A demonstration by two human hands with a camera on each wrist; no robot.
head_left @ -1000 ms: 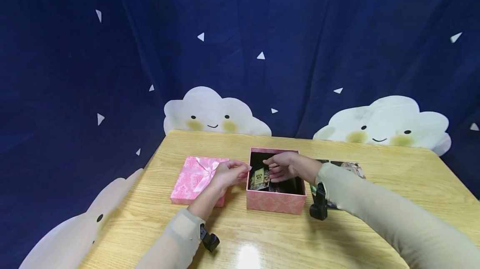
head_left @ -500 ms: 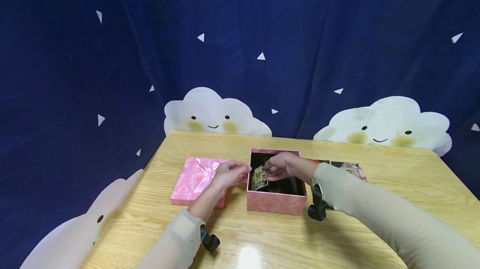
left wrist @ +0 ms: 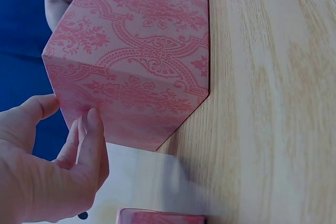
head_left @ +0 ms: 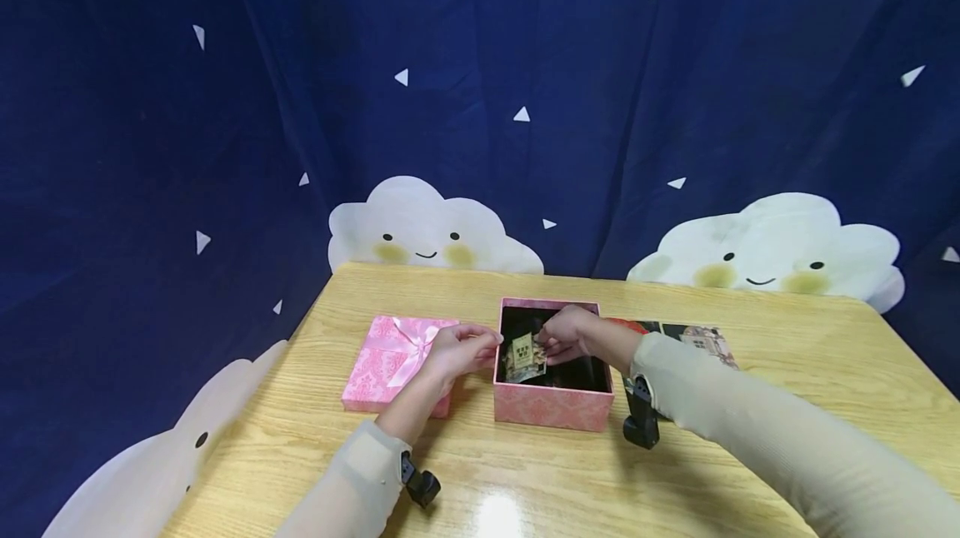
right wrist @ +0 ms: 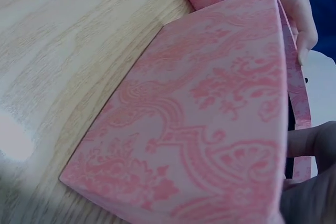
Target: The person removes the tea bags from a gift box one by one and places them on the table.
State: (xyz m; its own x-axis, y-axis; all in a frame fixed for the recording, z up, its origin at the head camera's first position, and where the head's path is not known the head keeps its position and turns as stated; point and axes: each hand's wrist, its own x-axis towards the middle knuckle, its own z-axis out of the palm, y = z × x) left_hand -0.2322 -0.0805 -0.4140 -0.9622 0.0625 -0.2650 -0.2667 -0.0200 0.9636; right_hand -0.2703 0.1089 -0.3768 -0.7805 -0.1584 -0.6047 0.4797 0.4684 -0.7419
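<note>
A dark-blue fabric curtain (head_left: 420,105) is hung behind a pale wooden table (head_left: 577,480). The left rim of an open pink cardboard box (head_left: 551,406) is pinched by the left hand (head_left: 459,348). Inside, a small yellow-labelled printed card (head_left: 525,359), long axis unclear, is pinched at its right edge by the nearer right hand (head_left: 567,332). Compared with half a second ago, it is shifted slightly rightward.

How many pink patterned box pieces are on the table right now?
2: the open box, with the right hand inside it, and the bow-topped piece to its left, partly covered by the left hand. More could be hidden inside the box.
</note>
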